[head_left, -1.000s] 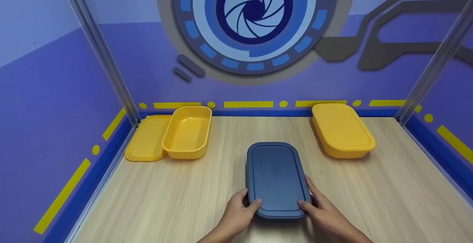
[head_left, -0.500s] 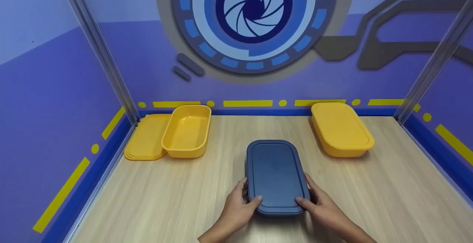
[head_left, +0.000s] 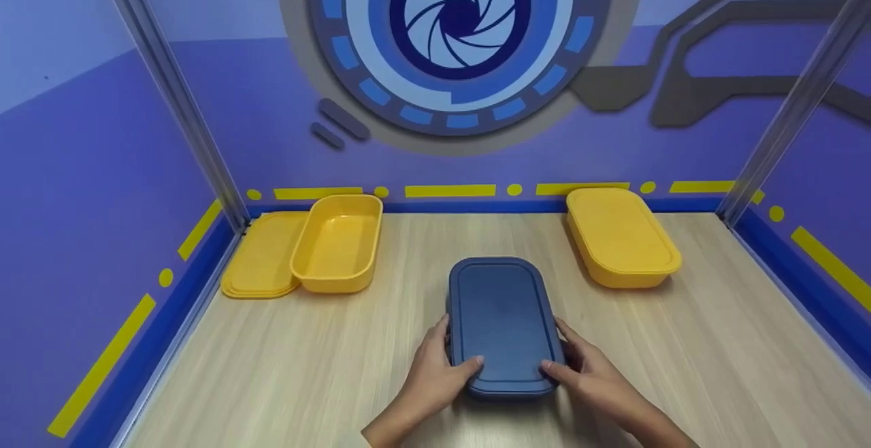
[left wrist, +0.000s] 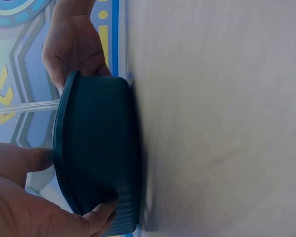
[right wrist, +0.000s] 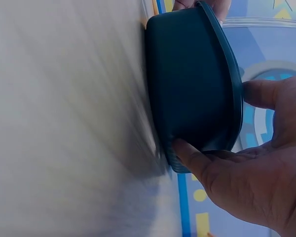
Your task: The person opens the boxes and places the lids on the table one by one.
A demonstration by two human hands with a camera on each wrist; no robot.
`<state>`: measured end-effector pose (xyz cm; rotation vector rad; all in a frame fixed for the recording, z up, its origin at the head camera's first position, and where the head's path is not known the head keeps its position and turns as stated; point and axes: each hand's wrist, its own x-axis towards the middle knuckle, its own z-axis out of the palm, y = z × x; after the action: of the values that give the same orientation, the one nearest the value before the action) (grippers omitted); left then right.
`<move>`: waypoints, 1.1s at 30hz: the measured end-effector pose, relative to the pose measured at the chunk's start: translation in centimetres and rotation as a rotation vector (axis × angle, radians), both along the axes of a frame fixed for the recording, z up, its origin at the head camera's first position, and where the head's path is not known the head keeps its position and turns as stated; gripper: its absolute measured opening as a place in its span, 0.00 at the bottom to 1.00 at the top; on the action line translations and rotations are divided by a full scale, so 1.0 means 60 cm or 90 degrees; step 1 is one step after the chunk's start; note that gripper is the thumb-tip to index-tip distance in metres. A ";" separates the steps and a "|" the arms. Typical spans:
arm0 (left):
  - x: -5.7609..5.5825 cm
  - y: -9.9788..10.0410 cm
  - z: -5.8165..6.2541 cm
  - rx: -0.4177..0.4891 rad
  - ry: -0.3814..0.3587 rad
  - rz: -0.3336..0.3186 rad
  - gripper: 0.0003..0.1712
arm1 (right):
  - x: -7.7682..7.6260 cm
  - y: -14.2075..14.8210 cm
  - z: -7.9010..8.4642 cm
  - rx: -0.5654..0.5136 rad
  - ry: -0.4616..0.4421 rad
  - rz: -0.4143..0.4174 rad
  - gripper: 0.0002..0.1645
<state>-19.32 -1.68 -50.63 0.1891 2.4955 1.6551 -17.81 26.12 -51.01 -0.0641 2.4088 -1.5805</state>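
A dark blue lunch box [head_left: 505, 325] with its lid on lies lengthwise at the middle front of the table. My left hand [head_left: 435, 373] grips its near left side, thumb on the lid and fingers against the side wall. On the near right side my right hand [head_left: 595, 376] holds it the same way. In the left wrist view the box wall [left wrist: 98, 143] stands close over the table, with fingertips on its ribbed part. The right wrist view shows the box [right wrist: 192, 84] between thumb and fingers too.
At the back left an uncovered yellow box [head_left: 340, 244] stands beside a yellow lid [head_left: 262, 257], overlapping it in the head view. A lidded yellow box [head_left: 622, 233] is at the back right. Printed panels [head_left: 435, 162] wall in the wooden table [head_left: 306, 366].
Both hands have shifted slightly forward along the dark blue lunch box's sides, and the box sits a touch farther from me. The head view has turned slightly right.
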 end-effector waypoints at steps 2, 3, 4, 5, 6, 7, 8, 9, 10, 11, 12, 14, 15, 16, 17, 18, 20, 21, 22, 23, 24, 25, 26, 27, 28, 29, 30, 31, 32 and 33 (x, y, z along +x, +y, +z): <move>-0.001 0.000 0.004 -0.006 0.008 -0.012 0.58 | 0.000 0.003 0.000 -0.003 0.005 0.008 0.59; -0.002 0.001 0.005 -0.011 0.008 -0.019 0.59 | 0.000 0.004 0.001 -0.004 0.004 0.011 0.59; -0.001 0.000 0.007 -0.015 0.004 -0.029 0.62 | 0.000 0.004 0.001 -0.003 0.003 0.012 0.59; 0.000 -0.001 0.008 -0.023 -0.001 -0.039 0.64 | 0.000 0.004 0.001 -0.004 0.000 0.014 0.60; 0.001 -0.001 0.009 -0.030 -0.003 -0.050 0.67 | -0.001 0.004 0.001 -0.004 -0.003 0.014 0.60; 0.003 -0.001 0.010 -0.039 -0.006 -0.062 0.71 | -0.001 0.003 0.002 -0.005 -0.007 0.013 0.60; 0.005 -0.002 0.010 -0.050 -0.008 -0.076 0.74 | -0.001 0.003 0.002 -0.005 -0.010 0.012 0.60; 0.006 -0.002 0.011 -0.060 -0.009 -0.089 0.78 | -0.002 0.002 0.002 -0.008 -0.010 0.014 0.60; 0.006 -0.002 0.011 -0.071 -0.011 -0.101 0.80 | -0.002 0.002 0.002 -0.009 -0.009 0.014 0.60; 0.007 -0.002 0.010 -0.083 -0.010 -0.111 0.82 | -0.002 0.002 0.002 -0.010 -0.008 0.015 0.60; 0.007 -0.001 0.009 -0.093 -0.010 -0.118 0.84 | -0.002 0.002 0.001 -0.009 -0.008 0.015 0.60; 0.006 0.000 0.009 -0.112 -0.015 -0.129 0.86 | -0.003 0.002 0.001 -0.011 -0.008 0.014 0.60; 0.005 0.001 0.009 -0.118 -0.020 -0.131 0.87 | -0.004 0.002 0.001 -0.013 -0.009 0.014 0.60; 0.004 0.001 0.009 -0.125 -0.023 -0.133 0.87 | -0.005 0.002 0.001 -0.011 -0.012 0.012 0.59; 0.004 0.002 0.010 -0.131 -0.024 -0.133 0.87 | -0.005 0.002 0.000 -0.011 -0.015 0.011 0.59; 0.004 0.003 0.011 -0.135 -0.022 -0.134 0.87 | -0.006 0.002 0.001 -0.011 -0.018 0.011 0.59; 0.004 0.004 0.014 -0.147 -0.015 -0.135 0.86 | -0.006 0.001 0.002 -0.010 -0.020 0.011 0.60; 0.004 0.005 0.015 -0.152 -0.010 -0.136 0.85 | -0.006 0.001 0.003 -0.006 -0.019 0.011 0.60; 0.004 0.006 0.016 -0.158 -0.004 -0.136 0.85 | -0.006 0.000 0.003 -0.002 -0.018 0.010 0.60; 0.003 0.007 0.018 -0.165 0.001 -0.137 0.84 | -0.005 0.000 0.004 0.000 -0.018 0.009 0.60; 0.003 0.008 0.019 -0.171 0.004 -0.139 0.83 | -0.005 0.000 0.004 0.001 -0.019 0.006 0.60; 0.002 0.009 0.021 -0.178 0.007 -0.141 0.82 | -0.005 0.000 0.005 0.003 -0.021 0.002 0.60; 0.002 0.010 0.022 -0.185 0.009 -0.143 0.81 | -0.006 -0.001 0.005 0.003 -0.022 0.000 0.60; 0.001 0.011 0.022 -0.189 0.009 -0.146 0.81 | -0.006 -0.001 0.005 0.001 -0.025 -0.004 0.60; 0.001 0.011 0.023 -0.196 0.011 -0.149 0.80 | -0.006 -0.001 0.005 0.000 -0.028 -0.006 0.60; 0.000 0.012 0.023 -0.203 0.012 -0.152 0.79 | -0.006 -0.001 0.006 0.000 -0.029 -0.007 0.60; 0.000 0.012 0.023 -0.207 0.015 -0.155 0.79 | -0.006 -0.001 0.006 -0.001 -0.030 -0.007 0.60; -0.001 0.012 0.022 -0.212 0.017 -0.158 0.78 | -0.006 -0.002 0.006 0.002 -0.029 -0.006 0.60; -0.001 0.013 0.022 -0.214 0.019 -0.161 0.78 | -0.006 -0.002 0.006 0.004 -0.028 -0.004 0.60; -0.001 0.013 0.021 -0.217 0.020 -0.164 0.78 | -0.005 -0.002 0.006 0.006 -0.026 -0.004 0.60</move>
<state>-19.37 -0.90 -49.36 0.4763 2.5951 1.1215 -18.13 26.01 -50.67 -0.0217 2.3869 -1.5584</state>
